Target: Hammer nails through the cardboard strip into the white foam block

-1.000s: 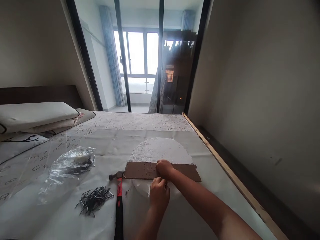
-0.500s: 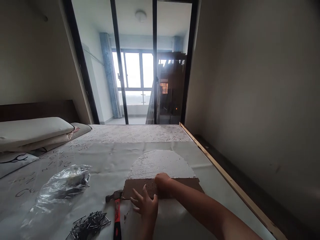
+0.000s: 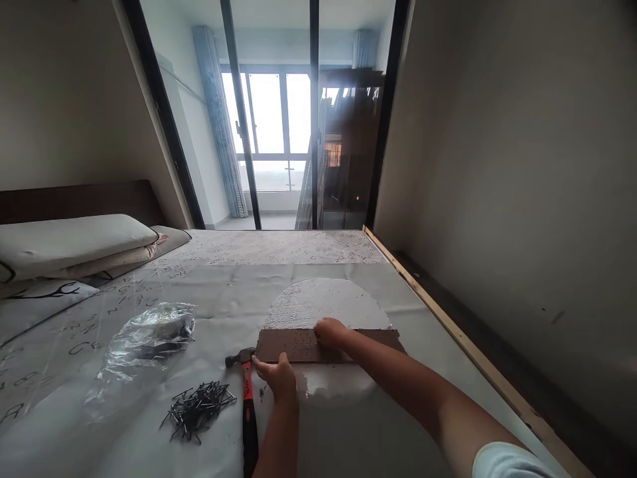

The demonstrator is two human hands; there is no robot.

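Observation:
A brown rectangular board (image 3: pixel 279 346) with rows of small holes or dots lies across a rounded white foam sheet (image 3: pixel 328 302). My right hand (image 3: pixel 331 333) is closed in a fist on the board's middle; anything inside the fingers is hidden. My left hand (image 3: pixel 279 377) touches the board's front edge at the left, thumb raised and fingers stretched apart along the edge. Just left of it lies a claw hammer (image 3: pixel 248 392) with a red and black handle, its head by the board's corner. A pile of dark nails (image 3: pixel 199 408) sits further left.
Behind the nails lies a clear plastic bag (image 3: pixel 154 335) with dark contents. Grey sheeting (image 3: pixel 239 292) covers much of the bed-like surface. A wooden strip (image 3: pixel 448 322) runs along the right edge, beside the wall. Pillows (image 3: pixel 74 239) are stacked at the far left.
My left hand has moved from hovering with spread fingers to touching the board's front edge. The right fist stays on the board. The view has tilted down slightly.

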